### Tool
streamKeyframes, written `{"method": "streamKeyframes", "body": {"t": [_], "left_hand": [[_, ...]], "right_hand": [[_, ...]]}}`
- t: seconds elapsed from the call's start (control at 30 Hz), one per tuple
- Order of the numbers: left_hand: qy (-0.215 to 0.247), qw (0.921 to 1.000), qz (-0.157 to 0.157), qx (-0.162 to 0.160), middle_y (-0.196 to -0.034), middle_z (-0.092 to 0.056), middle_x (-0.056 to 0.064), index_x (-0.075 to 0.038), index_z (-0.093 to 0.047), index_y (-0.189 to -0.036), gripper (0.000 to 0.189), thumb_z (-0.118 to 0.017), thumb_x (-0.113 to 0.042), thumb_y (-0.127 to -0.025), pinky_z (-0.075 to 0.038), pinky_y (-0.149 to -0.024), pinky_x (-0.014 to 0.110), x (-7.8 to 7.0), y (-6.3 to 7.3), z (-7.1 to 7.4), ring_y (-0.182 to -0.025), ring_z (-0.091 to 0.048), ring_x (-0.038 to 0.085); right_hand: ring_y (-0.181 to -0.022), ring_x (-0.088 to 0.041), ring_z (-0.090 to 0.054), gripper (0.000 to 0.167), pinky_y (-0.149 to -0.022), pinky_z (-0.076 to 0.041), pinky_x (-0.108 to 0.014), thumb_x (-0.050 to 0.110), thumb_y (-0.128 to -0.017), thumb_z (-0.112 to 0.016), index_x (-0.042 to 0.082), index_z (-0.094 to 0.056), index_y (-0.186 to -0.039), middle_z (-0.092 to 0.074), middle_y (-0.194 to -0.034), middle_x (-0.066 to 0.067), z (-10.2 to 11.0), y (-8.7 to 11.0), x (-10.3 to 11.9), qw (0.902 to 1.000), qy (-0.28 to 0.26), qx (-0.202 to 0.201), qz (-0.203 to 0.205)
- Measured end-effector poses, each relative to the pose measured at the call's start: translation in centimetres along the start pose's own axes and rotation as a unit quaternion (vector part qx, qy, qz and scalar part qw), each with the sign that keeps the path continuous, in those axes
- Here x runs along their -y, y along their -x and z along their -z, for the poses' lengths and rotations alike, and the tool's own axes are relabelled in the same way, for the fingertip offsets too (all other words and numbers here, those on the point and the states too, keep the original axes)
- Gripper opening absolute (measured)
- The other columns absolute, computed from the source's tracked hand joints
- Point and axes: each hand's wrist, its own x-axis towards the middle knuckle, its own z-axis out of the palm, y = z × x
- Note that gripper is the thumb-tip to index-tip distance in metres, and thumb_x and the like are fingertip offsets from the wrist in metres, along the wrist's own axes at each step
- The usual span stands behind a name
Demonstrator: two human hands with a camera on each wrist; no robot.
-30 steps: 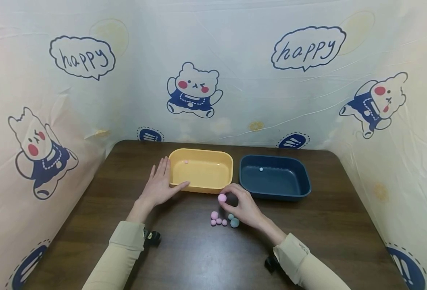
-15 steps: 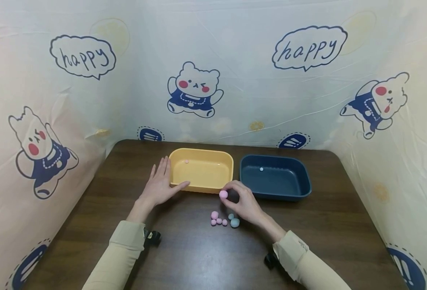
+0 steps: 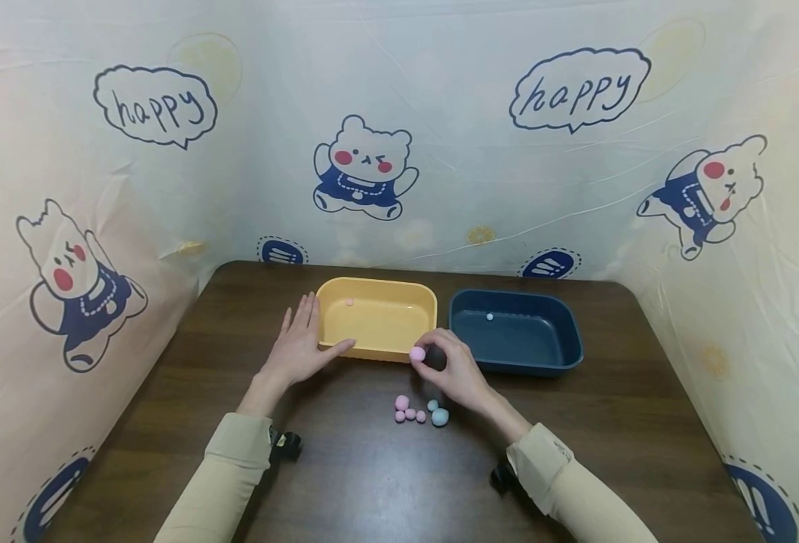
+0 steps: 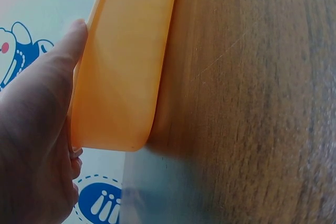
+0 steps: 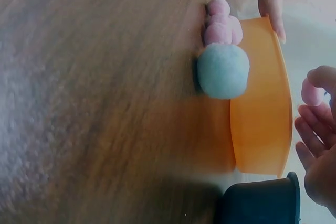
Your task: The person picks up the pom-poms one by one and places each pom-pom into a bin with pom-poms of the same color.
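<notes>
My right hand (image 3: 461, 377) pinches a pink ball (image 3: 417, 354) between thumb and index finger, close over the near right corner of the yellow bin (image 3: 376, 354). The right wrist view shows the pinched pink ball (image 5: 312, 93) at its right edge, with the other fingers loosely bent. My left hand (image 3: 296, 346) lies with straight, spread fingers against the yellow bin's left end, its thumb along the near rim. In the left wrist view that hand (image 4: 39, 103) touches the bin's rim. A small pink ball (image 3: 349, 302) sits inside the yellow bin.
A dark blue bin (image 3: 516, 368) stands right of the yellow one, with a small pale ball (image 3: 490, 317) inside. Nearer on the wooden table (image 3: 345, 475) lie several pink balls (image 3: 402, 403) and two blue-green balls (image 3: 440, 417). A printed curtain (image 3: 467, 151) encloses the table's back and sides.
My right hand has moved slightly forward with the pink ball, from the table in front up to the yellow bin's near edge. The left hand stays in place.
</notes>
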Motion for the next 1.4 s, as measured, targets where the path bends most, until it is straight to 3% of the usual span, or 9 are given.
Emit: {"method": "streamKeyframes", "body": {"t": [0.3, 0.57, 1.17, 1.4], "left_hand": [[0.001, 1.0, 0.0, -0.001, -0.186, -0.002, 0.023, 0.001, -0.001, -0.175, 0.131, -0.054, -0.088, -0.095, -0.003, -0.141, 0.065, -0.1, 0.1, 0.1, -0.174, -0.004, 0.042], [0.005, 1.0, -0.004, -0.001, -0.186, 0.001, 0.021, 0.001, 0.0, -0.175, 0.131, -0.054, -0.087, -0.095, -0.002, -0.141, 0.065, -0.1, 0.0, 0.0, -0.174, -0.003, 0.042], [0.003, 1.0, -0.003, -0.003, -0.187, 0.001, 0.019, 0.0, 0.0, -0.175, 0.131, -0.053, -0.089, -0.094, -0.002, -0.141, 0.064, -0.3, 0.1, 0.1, -0.174, -0.004, 0.042], [0.002, 1.0, 0.0, 0.0, -0.187, 0.001, 0.019, -0.001, 0.001, -0.176, 0.131, -0.052, -0.089, -0.094, -0.002, -0.142, 0.063, -0.2, 0.2, 0.2, -0.175, -0.002, 0.04]], "right_hand": [[-0.117, -0.04, -0.066, 0.024, -0.105, -0.057, -0.062, 0.012, -0.096, -0.085, 0.01, -0.074, -0.117, -0.075, -0.119, -0.009, -0.1, -0.6, -0.4, 0.9999, -0.016, -0.003, -0.002], [-0.11, -0.034, -0.067, 0.024, -0.095, -0.059, -0.055, 0.014, -0.097, -0.085, 0.01, -0.074, -0.117, -0.076, -0.117, -0.009, -0.4, -1.4, -0.6, 0.9999, -0.006, -0.008, 0.005], [-0.116, -0.028, -0.067, 0.02, -0.11, -0.059, -0.051, 0.017, -0.1, -0.082, 0.009, -0.074, -0.116, -0.075, -0.118, -0.01, -2.1, -4.6, -0.4, 0.9999, 0.008, 0.014, 0.003], [-0.118, -0.028, -0.066, 0.023, -0.113, -0.057, -0.049, 0.018, -0.1, -0.082, 0.008, -0.074, -0.118, -0.075, -0.12, -0.011, -2.7, -6.3, -0.5, 0.9991, 0.027, 0.027, -0.018]]}}
